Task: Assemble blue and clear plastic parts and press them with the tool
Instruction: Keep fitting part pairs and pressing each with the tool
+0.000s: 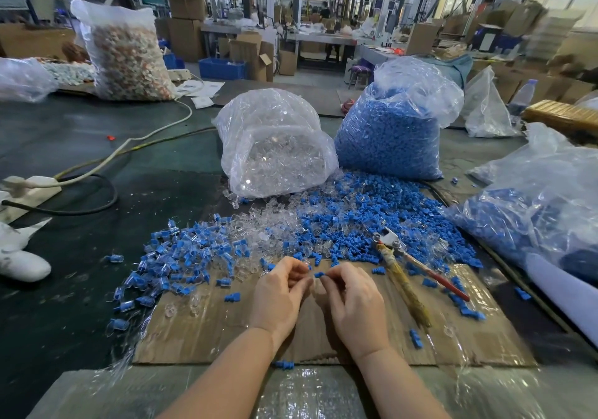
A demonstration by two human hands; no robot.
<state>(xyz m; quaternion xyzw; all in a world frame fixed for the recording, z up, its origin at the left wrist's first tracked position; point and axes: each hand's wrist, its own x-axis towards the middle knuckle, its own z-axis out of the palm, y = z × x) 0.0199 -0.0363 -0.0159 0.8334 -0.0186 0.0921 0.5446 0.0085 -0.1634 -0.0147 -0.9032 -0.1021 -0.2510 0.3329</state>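
Our right hand (352, 302) fingers pinch a blue plastic part (319, 274); our left hand (280, 292) fingers curl round a barely visible clear part (314, 284) above the cardboard sheet (226, 331).

The cardboard sheet (323, 331) lies on the table (81, 147) nearest the person, with both hands (320, 292) above its middle. The pliers (404, 266) lie on it to the right of the hands. Behind the sheet spreads the heap of loose parts (323, 224). Behind the heap stand two bags side by side, the bag of clear parts (275, 147) left of the bag of plugs (394, 130). A power strip (29, 189) lies far left.
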